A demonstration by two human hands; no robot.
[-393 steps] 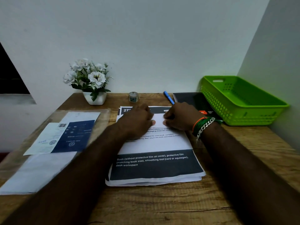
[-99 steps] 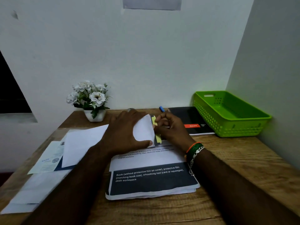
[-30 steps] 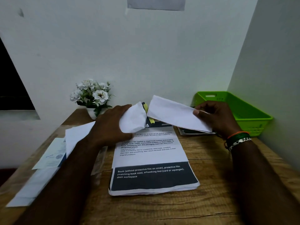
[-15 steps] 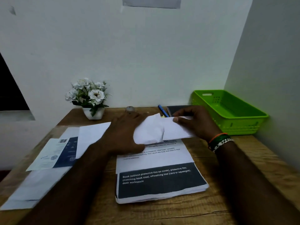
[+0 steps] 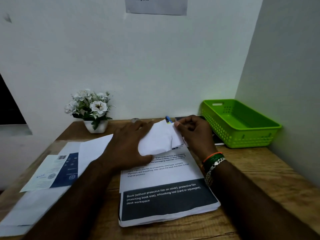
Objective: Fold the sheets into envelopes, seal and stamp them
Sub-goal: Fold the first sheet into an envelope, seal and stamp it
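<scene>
A white envelope (image 5: 156,139) lies at the far end of a stack of printed sheets (image 5: 166,193). My left hand (image 5: 128,148) grips the envelope, thumb under its near edge and fingers spread over its left part. My right hand (image 5: 194,134) pinches a folded white sheet (image 5: 177,140) whose left end goes in at the envelope's right end. A bit of yellow (image 5: 168,122) shows behind the envelope's top corner.
A green plastic basket (image 5: 242,134) stands at the back right against the wall. A white flower pot (image 5: 94,111) sits at the back left. Loose papers and a blue-and-white leaflet (image 5: 57,170) cover the left of the wooden desk. A blue pen (image 5: 168,119) and dark notebook (image 5: 216,137) lie behind my hands.
One second ago my right hand held the folded sheet lifted to the right of the envelope. It has since come down and leftward, and most of the sheet is now inside the envelope.
</scene>
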